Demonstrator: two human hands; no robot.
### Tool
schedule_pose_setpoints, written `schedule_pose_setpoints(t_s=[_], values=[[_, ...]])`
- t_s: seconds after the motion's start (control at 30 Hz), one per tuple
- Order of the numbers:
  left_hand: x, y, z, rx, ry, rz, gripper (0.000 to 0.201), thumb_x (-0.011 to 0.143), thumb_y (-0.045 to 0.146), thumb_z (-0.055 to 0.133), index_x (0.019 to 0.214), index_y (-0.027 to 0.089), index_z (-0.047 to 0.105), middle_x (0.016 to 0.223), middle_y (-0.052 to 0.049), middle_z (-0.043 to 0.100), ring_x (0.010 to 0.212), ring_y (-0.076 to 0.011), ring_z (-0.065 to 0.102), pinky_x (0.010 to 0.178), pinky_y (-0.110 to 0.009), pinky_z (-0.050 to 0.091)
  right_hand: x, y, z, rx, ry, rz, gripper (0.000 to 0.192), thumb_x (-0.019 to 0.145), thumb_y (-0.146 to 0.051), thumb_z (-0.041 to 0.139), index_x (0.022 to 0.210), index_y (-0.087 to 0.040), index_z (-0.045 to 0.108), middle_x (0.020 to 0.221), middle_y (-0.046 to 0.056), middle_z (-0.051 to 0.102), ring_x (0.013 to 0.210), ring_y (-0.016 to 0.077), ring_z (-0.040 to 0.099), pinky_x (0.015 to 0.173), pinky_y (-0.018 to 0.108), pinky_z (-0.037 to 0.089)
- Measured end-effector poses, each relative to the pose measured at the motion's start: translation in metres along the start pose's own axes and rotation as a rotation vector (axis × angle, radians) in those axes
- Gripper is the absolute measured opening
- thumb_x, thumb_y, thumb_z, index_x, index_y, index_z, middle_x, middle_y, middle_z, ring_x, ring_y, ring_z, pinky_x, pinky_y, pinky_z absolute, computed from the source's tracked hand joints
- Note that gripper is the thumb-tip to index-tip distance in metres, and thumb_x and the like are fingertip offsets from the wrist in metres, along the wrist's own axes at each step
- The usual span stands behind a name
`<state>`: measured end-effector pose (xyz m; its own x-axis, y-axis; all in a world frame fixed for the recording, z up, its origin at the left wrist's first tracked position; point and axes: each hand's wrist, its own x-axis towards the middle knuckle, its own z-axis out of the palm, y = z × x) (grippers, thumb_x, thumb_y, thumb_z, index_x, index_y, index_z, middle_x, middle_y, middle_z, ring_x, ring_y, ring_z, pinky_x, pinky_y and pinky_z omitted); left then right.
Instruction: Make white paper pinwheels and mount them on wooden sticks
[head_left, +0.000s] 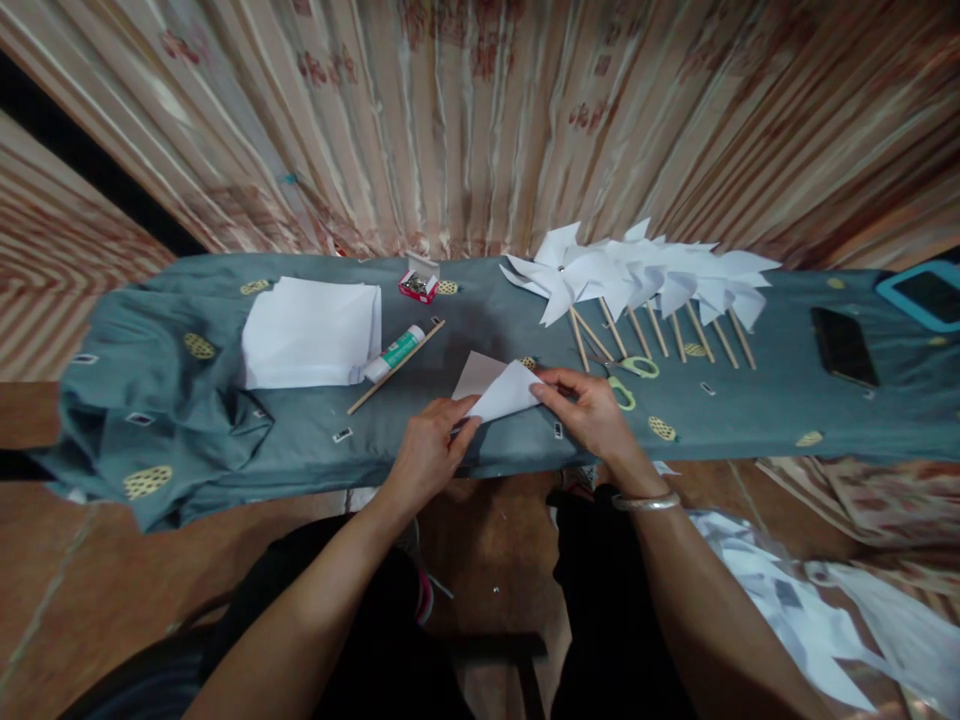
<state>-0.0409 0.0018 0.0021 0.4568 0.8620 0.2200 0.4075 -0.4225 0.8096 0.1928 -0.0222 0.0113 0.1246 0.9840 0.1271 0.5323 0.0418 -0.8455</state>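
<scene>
Left hand (pixel 431 450) and right hand (pixel 589 405) each pinch a corner of the folded paper sheet (pixel 501 388) at the near edge of the grey-clothed table (pixel 750 410). Behind: paper stack (pixel 309 332), pinwheels (pixel 645 275), scissors (pixel 626 378), glue tube (pixel 396 352), stick (pixel 395 367).

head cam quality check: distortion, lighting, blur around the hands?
Head view: strong wide-angle warp, so the cloth-covered table bows and the curtain stripes fan outward. Light is dim and soft, no hard shadows; white paper sheet between left hand and right hand is bright but keeps its fold edge. Centre is fairly sharp; the corners smear.
</scene>
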Motion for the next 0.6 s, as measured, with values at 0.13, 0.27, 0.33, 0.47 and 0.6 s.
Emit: schedule_pose_setpoints(t_s=[0.13, 0.27, 0.33, 0.47, 0.6], values=[[-0.004, 0.002, 0.004, -0.029, -0.028, -0.017, 0.032, 0.090, 0.033, 0.055, 0.115, 0.020, 0.072, 0.102, -0.011, 0.075, 0.088, -0.0248, 0.067, 0.086, -0.037, 0.051, -0.010, 0.002, -0.007, 0.044, 0.006, 0.051, 0.029, 0.081, -0.046, 0.067, 0.087, -0.019, 0.074, 0.069, -0.001, 0.069, 0.060, 0.0134, 0.057, 0.058, 0.025, 0.043], [-0.007, 0.002, 0.009, -0.072, 0.020, -0.081, 0.037, 0.087, 0.034, 0.061, 0.121, 0.022, 0.069, 0.097, -0.009, 0.075, 0.083, -0.0241, 0.067, 0.084, -0.035, 0.053, -0.013, 0.003, -0.009, 0.031, 0.022, 0.048, 0.029, 0.080, -0.046, 0.067, 0.085, -0.019, 0.075, 0.065, -0.003, 0.066, 0.057, 0.0129, 0.054, 0.055, 0.025, 0.041], [-0.007, 0.002, 0.010, -0.100, 0.034, -0.102, 0.041, 0.085, 0.033, 0.063, 0.125, 0.024, 0.067, 0.098, -0.007, 0.075, 0.083, -0.0233, 0.068, 0.086, -0.035, 0.053, -0.011, 0.004, -0.008, 0.000, 0.017, 0.032, 0.027, 0.082, -0.044, 0.065, 0.086, -0.019, 0.075, 0.067, -0.002, 0.068, 0.059, 0.0138, 0.057, 0.057, 0.025, 0.043], [-0.006, 0.001, 0.009, -0.131, 0.043, -0.120, 0.047, 0.084, 0.032, 0.063, 0.130, 0.022, 0.063, 0.106, -0.008, 0.074, 0.087, -0.0231, 0.069, 0.090, -0.035, 0.053, -0.002, 0.005, -0.001, -0.037, 0.028, -0.053, 0.021, 0.085, -0.039, 0.063, 0.090, -0.022, 0.074, 0.093, 0.003, 0.077, 0.086, 0.0206, 0.069, 0.082, 0.033, 0.052], [-0.005, 0.001, 0.008, -0.096, 0.035, -0.118, 0.049, 0.085, 0.032, 0.062, 0.132, 0.020, 0.061, 0.109, -0.010, 0.074, 0.088, -0.0237, 0.069, 0.088, -0.036, 0.054, 0.009, 0.011, 0.007, -0.067, 0.045, -0.134, 0.016, 0.084, -0.036, 0.063, 0.087, -0.024, 0.074, 0.108, 0.007, 0.075, 0.106, 0.0249, 0.069, 0.098, 0.041, 0.050]])
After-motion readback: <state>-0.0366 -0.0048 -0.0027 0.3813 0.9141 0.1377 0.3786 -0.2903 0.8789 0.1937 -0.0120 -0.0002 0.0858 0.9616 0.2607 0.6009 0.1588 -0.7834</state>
